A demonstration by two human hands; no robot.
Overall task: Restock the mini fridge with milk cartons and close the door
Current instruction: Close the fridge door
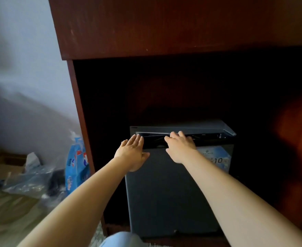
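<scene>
Where the cabinet (164,29) opens below: scuffed red-brown wood, square-edged. The bay is in deep shadow, so a misjudged reach could strike the side panel.
Mini fridge (182,124): grey, boxy, matt casing, standing low in that bay. I judge it light enough to slide or tip forward under a hard tug.
Door (164,193): flat, smooth, apparently shut or nearly so. A stiff seal could release suddenly.
Blue bag (76,164): crinkled printed plastic on the floor left of the cabinet. No milk cartons are plainly seen, and I cannot tell whether the bag holds any.
Left hand (131,154): flat, fingers straight and together, pressed on the door's upper left corner.
Right hand (180,147): fingers lie over the door's top edge. Hooked or resting, I cannot tell.
Handle recess (153,134): long, narrow, glossy black. Fingers could slip off its smooth lip.
Sticker (216,157): pale blue, glossy.
</scene>
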